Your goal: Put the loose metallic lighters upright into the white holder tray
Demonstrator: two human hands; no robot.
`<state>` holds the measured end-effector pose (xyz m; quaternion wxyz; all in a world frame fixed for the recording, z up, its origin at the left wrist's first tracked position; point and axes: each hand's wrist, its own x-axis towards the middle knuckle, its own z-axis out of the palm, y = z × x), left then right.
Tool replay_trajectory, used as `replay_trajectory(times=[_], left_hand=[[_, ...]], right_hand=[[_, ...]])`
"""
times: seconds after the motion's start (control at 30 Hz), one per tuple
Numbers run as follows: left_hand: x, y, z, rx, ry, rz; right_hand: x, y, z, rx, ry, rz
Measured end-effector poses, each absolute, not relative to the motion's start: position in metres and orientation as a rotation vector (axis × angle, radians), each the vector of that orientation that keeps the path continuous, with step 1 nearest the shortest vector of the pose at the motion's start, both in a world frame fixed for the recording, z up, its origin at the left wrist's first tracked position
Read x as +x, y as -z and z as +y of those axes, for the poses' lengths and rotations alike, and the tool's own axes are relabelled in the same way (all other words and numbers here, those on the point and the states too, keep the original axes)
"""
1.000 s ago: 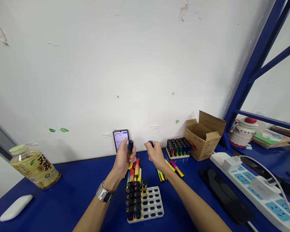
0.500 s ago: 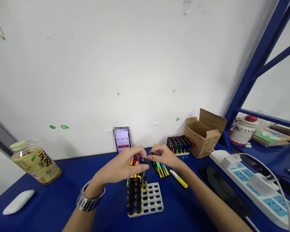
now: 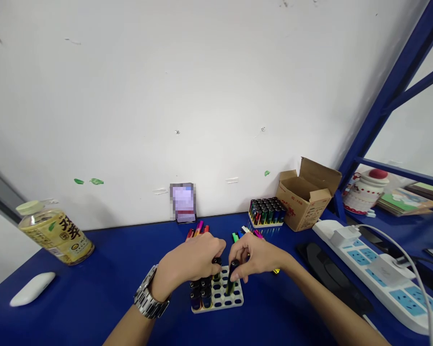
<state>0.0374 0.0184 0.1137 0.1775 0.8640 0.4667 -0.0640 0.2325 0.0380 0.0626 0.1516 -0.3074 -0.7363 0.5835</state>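
Observation:
A white tray [image 3: 223, 304] with oval holes lies on the blue table, its left columns filled with upright dark-topped lighters [image 3: 206, 298]. Over its far part my left hand [image 3: 198, 257] is closed, fingertips pinching the top of a lighter [image 3: 217, 263] standing at the tray. My right hand [image 3: 254, 257] pinches another dark lighter [image 3: 233, 271] between thumb and fingers. That lighter is slightly tilted, its lower end at the holes right of the tray's middle. Loose coloured lighters [image 3: 199, 228] lie behind my left hand, and more lighters [image 3: 246, 230] behind my right hand.
A full tray of lighters [image 3: 267, 211] stands by the wall, beside an open cardboard box [image 3: 305, 202]. A phone [image 3: 184, 204] leans on the wall. On the left are a drink bottle [image 3: 57, 235] and white mouse [image 3: 32, 288]; on the right, a power strip [image 3: 393, 283] and black phone [image 3: 332, 274].
Both hands have come down and nearer, from above the tray's far end to the tray itself. The right hand's lighter now points down at the holes. The view has shifted slightly.

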Motion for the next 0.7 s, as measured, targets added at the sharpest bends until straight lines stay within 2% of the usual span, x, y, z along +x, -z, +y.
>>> replay_trajectory(times=[0.4, 0.7], left_hand=[[0.032, -0.12, 0.018, 2.431, 0.183, 1.252], [0.029, -0.12, 0.02, 2.43, 0.228, 1.266]], right_hand=[[0.216, -0.052, 0.026, -0.941, -1.209, -2.426], [0.21, -0.056, 0.023, -0.9, -1.215, -2.433]])
